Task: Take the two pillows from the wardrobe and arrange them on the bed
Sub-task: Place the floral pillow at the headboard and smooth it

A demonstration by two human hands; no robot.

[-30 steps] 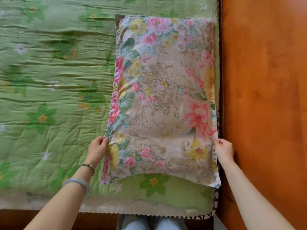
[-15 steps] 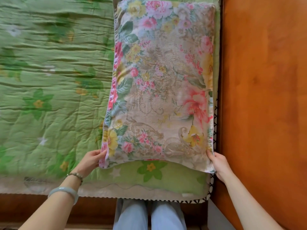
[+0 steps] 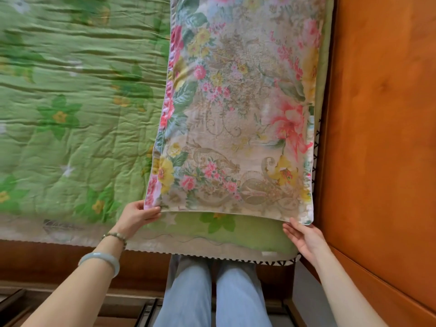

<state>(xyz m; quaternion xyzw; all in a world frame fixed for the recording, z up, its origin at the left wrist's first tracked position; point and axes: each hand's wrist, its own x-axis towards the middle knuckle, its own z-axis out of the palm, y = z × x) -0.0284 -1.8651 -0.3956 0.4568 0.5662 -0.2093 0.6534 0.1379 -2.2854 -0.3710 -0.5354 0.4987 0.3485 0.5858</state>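
1. The floral pillow (image 3: pixel 236 114) lies flat on the bed (image 3: pixel 70 138), its long side running just beside the wooden panel (image 3: pixel 382 114). Its far end runs out of view at the top.
2. My left hand (image 3: pixel 135 217) is on the side away from the wooden panel. Thumb and fingers pinch the pillow's near corner there, and the cover is pulled taut along that edge.
3. My right hand (image 3: pixel 305 237) is next to the wooden panel, just below the pillow's near corner on that side. Its fingers are straight and spread and clamp nothing. I cannot tell whether the fingertips brush the fabric.
4. A second ago both hands gripped the pillow's long edges, some way up from its near end. Since then they have slid down to the near corners, and the right hand has let go.
5. I judge that this pillow is as good as placed. It sits square against the wooden panel and needs at most a last tug from the left hand.
6. No second pillow shows anywhere. The green quilt on the side away from the wooden panel looks like the spot for it, so about half the task seems left.
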